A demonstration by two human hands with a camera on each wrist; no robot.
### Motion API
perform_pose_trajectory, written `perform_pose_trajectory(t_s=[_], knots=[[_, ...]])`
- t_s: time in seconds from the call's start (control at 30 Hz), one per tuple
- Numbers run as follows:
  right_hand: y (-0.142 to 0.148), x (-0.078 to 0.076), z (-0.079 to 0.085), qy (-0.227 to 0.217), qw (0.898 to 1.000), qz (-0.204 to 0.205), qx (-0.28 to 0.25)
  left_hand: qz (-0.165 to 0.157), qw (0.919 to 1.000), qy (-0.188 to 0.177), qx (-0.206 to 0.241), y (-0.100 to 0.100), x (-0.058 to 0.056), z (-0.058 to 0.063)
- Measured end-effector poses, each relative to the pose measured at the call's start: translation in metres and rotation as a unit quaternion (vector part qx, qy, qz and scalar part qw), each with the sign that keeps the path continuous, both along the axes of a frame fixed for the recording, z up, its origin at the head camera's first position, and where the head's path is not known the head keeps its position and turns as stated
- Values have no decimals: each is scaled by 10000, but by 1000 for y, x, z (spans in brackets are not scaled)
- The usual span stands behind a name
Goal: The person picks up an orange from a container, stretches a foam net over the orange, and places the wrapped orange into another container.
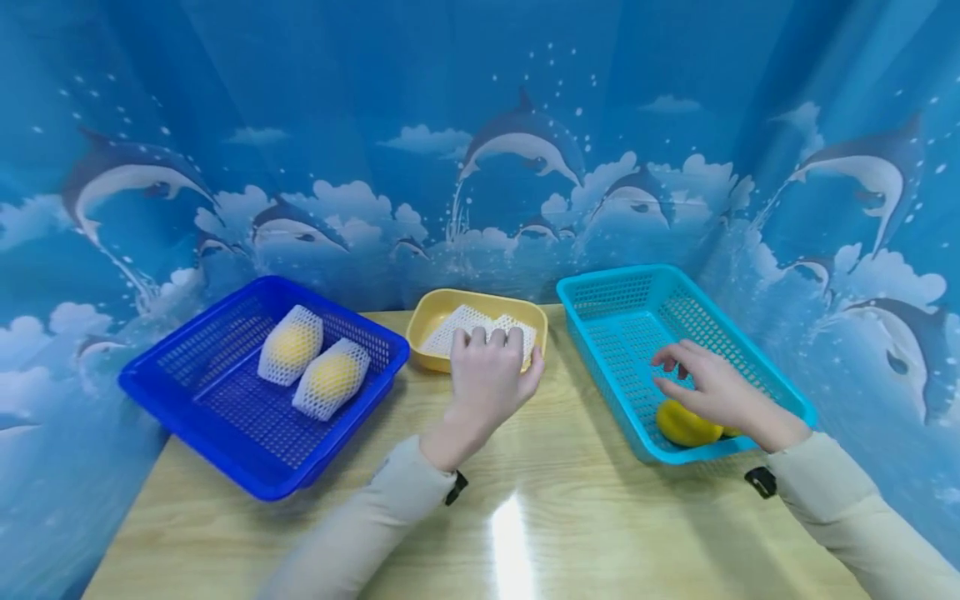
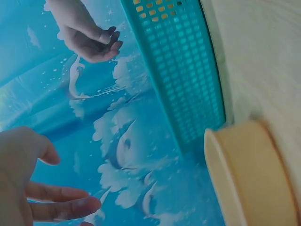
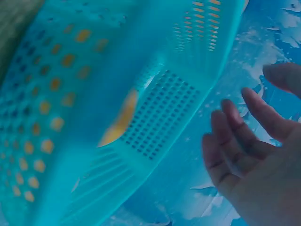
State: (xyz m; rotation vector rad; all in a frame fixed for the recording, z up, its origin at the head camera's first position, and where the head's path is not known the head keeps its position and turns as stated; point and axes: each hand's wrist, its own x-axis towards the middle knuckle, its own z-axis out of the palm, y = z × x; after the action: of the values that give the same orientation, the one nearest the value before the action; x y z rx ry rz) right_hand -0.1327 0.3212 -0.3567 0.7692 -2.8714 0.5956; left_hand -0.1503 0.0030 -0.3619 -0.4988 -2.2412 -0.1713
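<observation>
My left hand (image 1: pixel 491 375) hovers just in front of and over a small yellow tub (image 1: pixel 435 310), and nothing shows between its fingers (image 2: pixel 66 209). White foam net sleeves (image 1: pixel 459 323) lie inside that tub. Above the near end of a teal plastic basket (image 1: pixel 600 358) is my right hand (image 1: pixel 712 392), its fingers loosely bent and holding nothing. Under it rests a smooth yellow fruit (image 1: pixel 686 425), mango-like in shape, with part of another behind the wrist. The right wrist view shows a slice of yellow fruit (image 3: pixel 121 120) past the basket rim.
A dark blue basket (image 1: pixel 225 454) stands on the left, with two yellow fruits in white foam nets, one farther back (image 1: pixel 291 346) and one nearer (image 1: pixel 332 379). All containers are on a wooden table (image 1: pixel 570 517). A dolphin-print curtain (image 1: pixel 360 100) hangs behind and at both sides.
</observation>
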Motion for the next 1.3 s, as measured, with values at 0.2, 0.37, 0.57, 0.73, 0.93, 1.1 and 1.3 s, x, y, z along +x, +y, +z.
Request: perform_pose_trajectory(t_s=[0.2,0.37,0.57,0.73,0.93,1.1,1.3], knots=[[11,13,-13,-538,9976,-302,320,165,9981,-599,24,28,-1,-14],[13,20,-22,-751,9931,-630,644,143,9946,-1024,-97,51,2,-30],[11,19,-31,-1076,9882,-921,576,23,9931,-1156,-203,75,1,-48],[10,19,-35,-1066,9842,-1226,699,2,9877,-1525,-344,94,5,-56],[14,18,-43,-968,9797,-1548,831,-8,9714,-2305,-567,114,13,-66],[16,17,-51,-816,9787,-1634,935,65,9628,-2615,-672,125,17,-77],[14,15,-54,-830,9775,-1742,848,136,9595,-2726,-701,132,18,-85]])
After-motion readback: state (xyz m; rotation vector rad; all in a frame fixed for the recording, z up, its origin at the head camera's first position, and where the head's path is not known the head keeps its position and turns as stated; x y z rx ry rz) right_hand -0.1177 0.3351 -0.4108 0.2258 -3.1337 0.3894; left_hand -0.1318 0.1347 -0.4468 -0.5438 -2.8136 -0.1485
